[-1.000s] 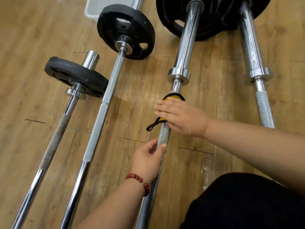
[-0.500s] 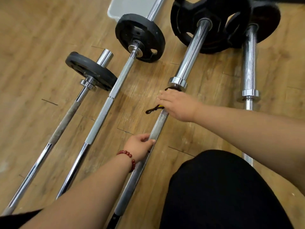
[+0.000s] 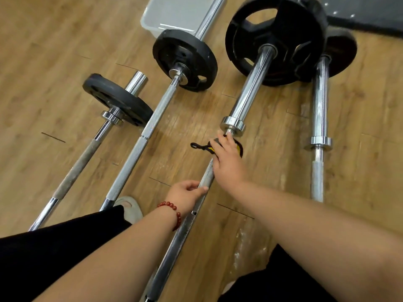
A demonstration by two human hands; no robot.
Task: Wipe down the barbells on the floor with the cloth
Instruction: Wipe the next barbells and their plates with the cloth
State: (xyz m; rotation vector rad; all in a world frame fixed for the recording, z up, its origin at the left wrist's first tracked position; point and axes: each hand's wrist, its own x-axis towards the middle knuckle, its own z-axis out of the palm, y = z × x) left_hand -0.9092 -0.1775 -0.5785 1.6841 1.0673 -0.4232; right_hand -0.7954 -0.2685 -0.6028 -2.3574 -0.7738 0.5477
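Barbells, four in number, lying roughly parallel on a wooden floor (image 3: 54, 40), seen from above by the person wiping them. Counting from the left, the first barbell (image 3: 76, 171) carries a small black plate (image 3: 117, 101) lying tilted, and the second barbell (image 3: 135, 153) a medium plate (image 3: 185, 59) standing upright. The third barbell (image 3: 207, 175) bears the largest plate (image 3: 277, 40) at the far end of its chrome sleeve, and the fourth barbell (image 3: 317, 177) a plate (image 3: 342, 53) partly hidden behind that largest one. The right hand (image 3: 226, 162) lies on the shaft of the third barbell just below its chrome collar (image 3: 232, 125), with fingers curved over the cloth (image 3: 238, 148) and clasping it against the metal; the fingertips reach nearly to the collar. The cloth is yellow with dark edging, mostly covered by the hand, and a black loop of it sticks out to the left over the floor. The left hand (image 3: 185, 192) grasps the same shaft lower down on the knurled section, thumb on top and fingers tucked beneath, near the right hand but not touching it. A red bead bracelet (image 3: 172, 209) circles the left wrist. A translucent plastic bin (image 3: 174, 14) stands at the far end of the second barbell, and a dark mat (image 3: 370, 14) fills the upper right corner. A light shoe (image 3: 130, 208) shows beside the second barbell, with dark trouser legs below it
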